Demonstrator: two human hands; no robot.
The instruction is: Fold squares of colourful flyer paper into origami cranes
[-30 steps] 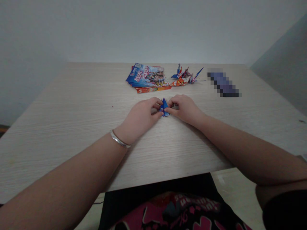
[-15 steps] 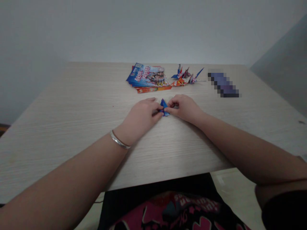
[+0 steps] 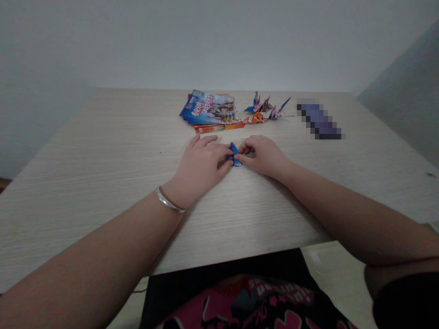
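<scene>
A small folded piece of blue paper (image 3: 234,154) with a pointed top lies between my hands at the middle of the table. My left hand (image 3: 202,164), below a silver bangle (image 3: 170,201) on the wrist, pinches its left side with thumb and forefinger; the other fingers spread away over the tabletop. On the right edge, my right hand (image 3: 263,154) grips the paper between thumb and curled forefinger. Fingertips hide parts of the folds.
Behind my hands a fanned stack of printed leaflets (image 3: 212,109) lies on the pale wooden table (image 3: 113,183). Several folded paper cranes (image 3: 262,109) sit to its right. Farther right is a dark, pixelated flat object (image 3: 318,121). A wall (image 3: 219,41) borders the table's far edge.
The outer fingers of my left hand have lifted and spread away from the paper. My right hand and the blue paper have stayed nearly in place.
</scene>
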